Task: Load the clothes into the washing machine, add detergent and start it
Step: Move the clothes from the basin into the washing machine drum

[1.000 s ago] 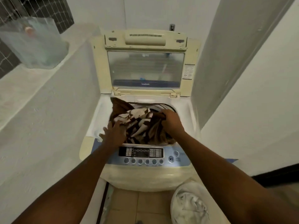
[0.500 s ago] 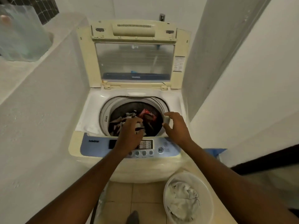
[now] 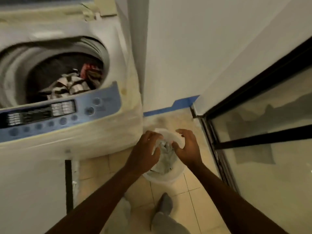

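Observation:
The top-loading washing machine (image 3: 108,132) stands at the left with its drum open. Inside lie a brown-and-white patterned cloth (image 3: 67,86) and a red item (image 3: 89,71). Its blue control panel (image 3: 64,114) faces me. A white bucket (image 3: 162,179) sits on the tiled floor by the machine's right front corner, holding a pale grey-white garment (image 3: 164,157). My left hand (image 3: 145,151) and my right hand (image 3: 187,149) are both down in the bucket, fingers curled into the garment from either side.
A glass door with a black frame (image 3: 253,139) stands close on the right. A white wall (image 3: 194,48) rises behind the bucket, with blue tape (image 3: 170,107) along its base. My grey-clad leg and foot (image 3: 164,206) are below the bucket. A black upright (image 3: 68,184) runs beside the machine.
Both hands left the washer's drum and dropped to the bucket on the floor, where they now grip the pale garment. My view swung down and to the right.

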